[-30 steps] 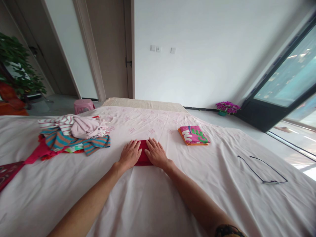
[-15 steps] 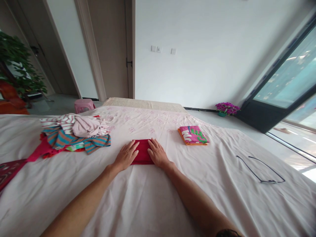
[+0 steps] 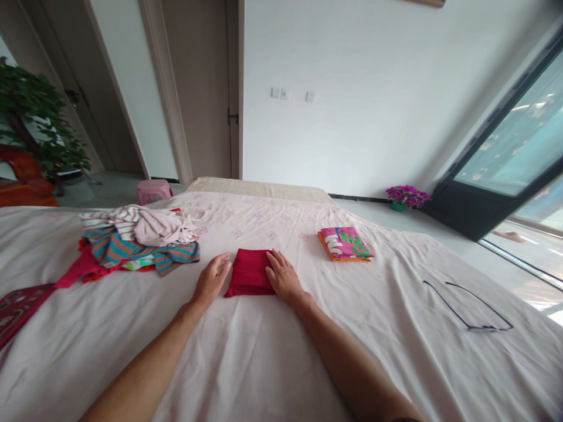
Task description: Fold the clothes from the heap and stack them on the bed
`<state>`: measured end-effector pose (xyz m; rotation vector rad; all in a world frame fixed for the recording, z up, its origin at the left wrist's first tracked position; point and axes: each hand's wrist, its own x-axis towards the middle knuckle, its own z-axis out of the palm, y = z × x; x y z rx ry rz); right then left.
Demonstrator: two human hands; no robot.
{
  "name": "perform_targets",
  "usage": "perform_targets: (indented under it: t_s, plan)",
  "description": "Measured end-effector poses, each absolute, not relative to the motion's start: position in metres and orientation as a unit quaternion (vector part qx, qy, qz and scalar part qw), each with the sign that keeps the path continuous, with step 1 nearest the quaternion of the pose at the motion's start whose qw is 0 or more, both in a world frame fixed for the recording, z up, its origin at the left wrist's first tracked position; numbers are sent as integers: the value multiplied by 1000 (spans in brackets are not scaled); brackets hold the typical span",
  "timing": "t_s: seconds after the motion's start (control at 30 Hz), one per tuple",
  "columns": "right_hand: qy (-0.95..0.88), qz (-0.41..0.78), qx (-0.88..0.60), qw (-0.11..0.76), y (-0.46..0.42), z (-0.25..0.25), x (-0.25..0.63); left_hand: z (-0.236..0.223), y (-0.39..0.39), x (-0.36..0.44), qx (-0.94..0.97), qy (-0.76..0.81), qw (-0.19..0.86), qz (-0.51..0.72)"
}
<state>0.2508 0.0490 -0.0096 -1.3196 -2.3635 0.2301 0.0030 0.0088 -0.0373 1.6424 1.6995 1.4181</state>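
A small folded red cloth (image 3: 248,272) lies on the pale pink bedsheet (image 3: 272,346) in front of me. My left hand (image 3: 212,280) rests flat on the sheet just left of the cloth, fingers stretched out, at its left edge. My right hand (image 3: 284,276) lies flat with its fingers on the cloth's right edge. Neither hand grips anything.
A heap of striped and pink clothes (image 3: 138,241) sits to the left. A folded pink, green and orange cloth (image 3: 345,243) lies to the right. A thin dark cable (image 3: 468,302) loops at far right. A dark red patterned cloth (image 3: 20,299) lies at the left edge. Beyond the bed stand a pink stool (image 3: 152,190), flowers (image 3: 405,196) and a plant (image 3: 33,126).
Both hands have slid apart off the top of the red cloth, the left one onto the sheet beside it. More of the cloth now shows.
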Motion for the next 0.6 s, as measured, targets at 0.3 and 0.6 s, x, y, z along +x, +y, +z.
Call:
perform_targets:
  t_s: [0.3,0.6]
  plan:
    - [-827,82,-507,227,47,-10,251,-30,4,6,676,620,92,387]
    - [-766,77,-591,241,42,-3,251,-25,1,11,685,641,22,346]
